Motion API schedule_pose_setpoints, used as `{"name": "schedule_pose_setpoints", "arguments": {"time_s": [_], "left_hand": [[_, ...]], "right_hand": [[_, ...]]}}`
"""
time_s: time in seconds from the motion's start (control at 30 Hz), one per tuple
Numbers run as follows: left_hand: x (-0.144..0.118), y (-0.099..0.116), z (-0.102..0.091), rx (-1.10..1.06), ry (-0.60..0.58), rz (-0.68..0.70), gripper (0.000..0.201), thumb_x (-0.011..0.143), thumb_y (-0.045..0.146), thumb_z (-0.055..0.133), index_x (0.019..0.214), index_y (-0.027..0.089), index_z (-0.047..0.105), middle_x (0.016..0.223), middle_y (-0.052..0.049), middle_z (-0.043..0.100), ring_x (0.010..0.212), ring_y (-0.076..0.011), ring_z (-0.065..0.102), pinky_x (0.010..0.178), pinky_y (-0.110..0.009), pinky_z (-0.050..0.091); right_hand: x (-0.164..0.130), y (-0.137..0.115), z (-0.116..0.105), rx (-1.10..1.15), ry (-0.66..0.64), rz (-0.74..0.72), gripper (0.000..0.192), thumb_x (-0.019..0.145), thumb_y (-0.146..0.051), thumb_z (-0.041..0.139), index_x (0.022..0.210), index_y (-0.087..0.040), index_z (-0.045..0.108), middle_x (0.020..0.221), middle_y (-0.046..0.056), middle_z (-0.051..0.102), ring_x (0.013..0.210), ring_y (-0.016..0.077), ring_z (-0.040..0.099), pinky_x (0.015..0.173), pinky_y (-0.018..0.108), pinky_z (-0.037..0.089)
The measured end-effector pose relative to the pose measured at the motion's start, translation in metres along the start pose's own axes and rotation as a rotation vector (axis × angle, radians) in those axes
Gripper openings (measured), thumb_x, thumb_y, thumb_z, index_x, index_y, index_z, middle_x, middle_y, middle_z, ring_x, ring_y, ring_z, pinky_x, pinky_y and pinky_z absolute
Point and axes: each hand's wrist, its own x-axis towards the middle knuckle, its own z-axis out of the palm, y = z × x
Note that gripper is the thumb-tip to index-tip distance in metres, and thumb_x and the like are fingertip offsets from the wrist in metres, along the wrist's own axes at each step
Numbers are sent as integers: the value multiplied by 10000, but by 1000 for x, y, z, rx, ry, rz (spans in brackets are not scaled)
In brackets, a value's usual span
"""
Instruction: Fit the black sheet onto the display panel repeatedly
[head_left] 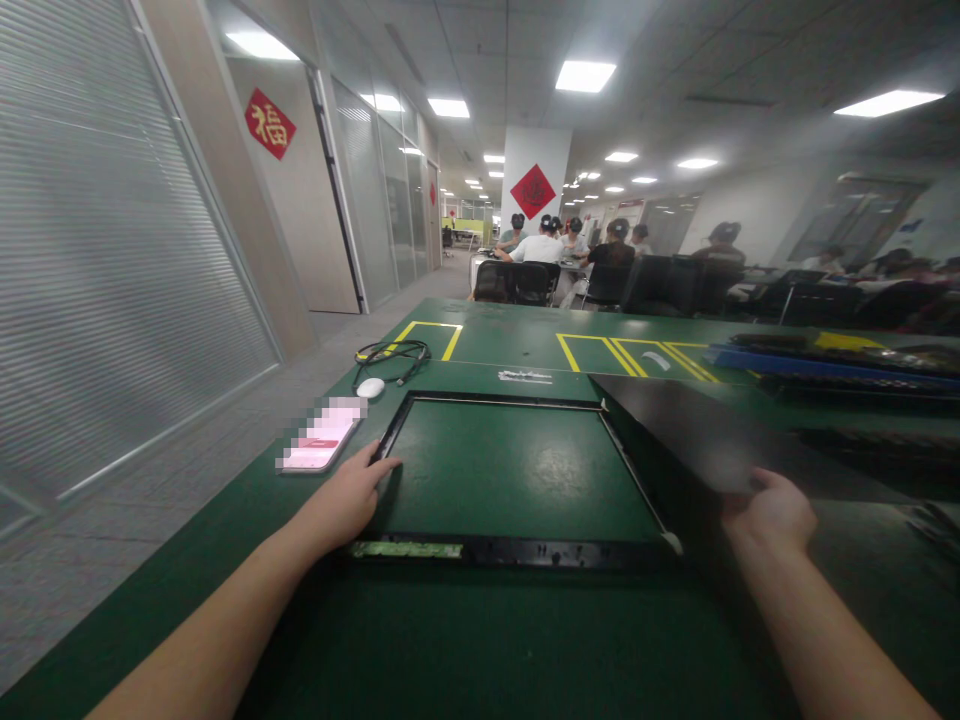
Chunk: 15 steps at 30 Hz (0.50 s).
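Note:
A thin black rectangular frame [540, 552] lies on the green table, and the tabletop shows through its open middle. A green strip [409, 550] runs along the left part of its near bar. My left hand [364, 490] grips the frame's left side, the thumb and a finger resting over the bar. To the right of the frame, my right hand [772, 515] holds a flat dark panel [697, 430] by its near edge. The panel is tilted up and slightly blurred, its left edge beside the frame's right bar. The fingers under the panel are hidden.
A phone [322, 440] with a lit screen, a white mouse-like object [370, 388] and a coiled black cable [401, 352] lie left of the frame. Dark strips and a blue tray [832, 362] are stacked at the right. Yellow tape [630, 358] marks the far tabletop. People sit beyond.

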Motion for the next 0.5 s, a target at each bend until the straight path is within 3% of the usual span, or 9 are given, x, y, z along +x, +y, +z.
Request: {"name": "schedule_pose_setpoints", "arguments": {"time_s": [0.5], "left_hand": [[2, -5, 7, -46, 36, 21, 619, 744, 60, 435, 1327, 152, 621, 1522, -137, 436, 1396, -348, 384, 1154, -457, 303]], "right_hand": [[19, 8, -3, -27, -41, 62, 261, 605, 37, 558, 765, -169, 566, 849, 2, 624, 648, 128, 622, 577, 266, 562]]}}
